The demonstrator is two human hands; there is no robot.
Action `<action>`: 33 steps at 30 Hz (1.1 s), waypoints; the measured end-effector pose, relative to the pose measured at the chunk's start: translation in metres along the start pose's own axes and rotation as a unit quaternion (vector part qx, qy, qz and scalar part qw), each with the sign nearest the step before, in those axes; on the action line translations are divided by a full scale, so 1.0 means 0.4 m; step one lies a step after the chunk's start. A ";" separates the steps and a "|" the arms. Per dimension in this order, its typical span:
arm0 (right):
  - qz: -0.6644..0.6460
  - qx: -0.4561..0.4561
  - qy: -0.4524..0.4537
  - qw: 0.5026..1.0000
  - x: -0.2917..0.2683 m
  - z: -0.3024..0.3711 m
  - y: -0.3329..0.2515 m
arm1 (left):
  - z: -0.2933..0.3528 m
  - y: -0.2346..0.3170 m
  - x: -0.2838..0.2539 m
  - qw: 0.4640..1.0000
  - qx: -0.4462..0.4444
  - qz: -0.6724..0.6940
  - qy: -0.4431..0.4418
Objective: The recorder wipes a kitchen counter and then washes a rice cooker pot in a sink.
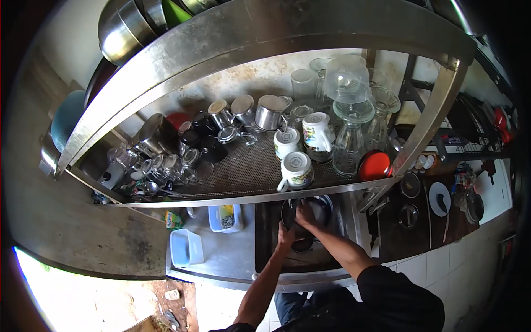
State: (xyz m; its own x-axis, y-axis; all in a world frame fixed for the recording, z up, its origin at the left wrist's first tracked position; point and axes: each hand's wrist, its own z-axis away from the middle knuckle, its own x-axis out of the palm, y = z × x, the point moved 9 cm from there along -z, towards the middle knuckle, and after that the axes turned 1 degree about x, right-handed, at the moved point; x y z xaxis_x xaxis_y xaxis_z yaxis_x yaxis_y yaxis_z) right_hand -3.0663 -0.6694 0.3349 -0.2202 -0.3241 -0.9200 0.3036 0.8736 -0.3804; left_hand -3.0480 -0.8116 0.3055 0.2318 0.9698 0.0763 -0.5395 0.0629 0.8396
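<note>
Both my hands are over the sink (267,232), below the steel rack. My left hand (285,235) is closed on the near left rim of a dark round pan (319,210). My right hand (303,214) reaches into the pan from the right, its fingers curled down against the inside. Whatever those fingers hold, if anything, is too small and dark to make out. A smaller dark round piece (302,245) lies just below the pan, close to my wrists. The rack's front edge partly covers the far side of the pan.
A steel rack (243,197) crosses above the sink, bearing upturned mugs (296,162), glass vases (348,146) and metal cups. On the left counter stand an empty blue tub (186,247) and a tub with scrubbers (225,217). A white plate (440,199) lies at right.
</note>
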 end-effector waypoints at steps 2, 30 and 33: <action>-0.129 -0.089 0.092 0.983 -0.002 0.012 0.011 | 0.007 0.011 0.044 1.000 0.017 -0.010 -0.018; -0.216 0.079 -0.156 0.961 0.187 0.087 0.094 | 0.105 -0.023 0.025 0.974 0.165 -0.149 -0.038; -0.322 0.064 -0.294 0.898 0.194 0.154 -0.031 | 0.095 -0.127 -0.082 0.998 0.050 0.022 0.020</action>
State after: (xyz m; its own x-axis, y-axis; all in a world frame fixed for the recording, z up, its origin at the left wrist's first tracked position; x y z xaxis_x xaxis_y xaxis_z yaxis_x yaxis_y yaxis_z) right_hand -3.0301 -0.7277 0.2626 0.1283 -0.9153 -0.3817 0.4017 0.3999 -0.8238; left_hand -2.9972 -0.8554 0.2807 0.1762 0.9799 0.0937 -0.4642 -0.0012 0.8857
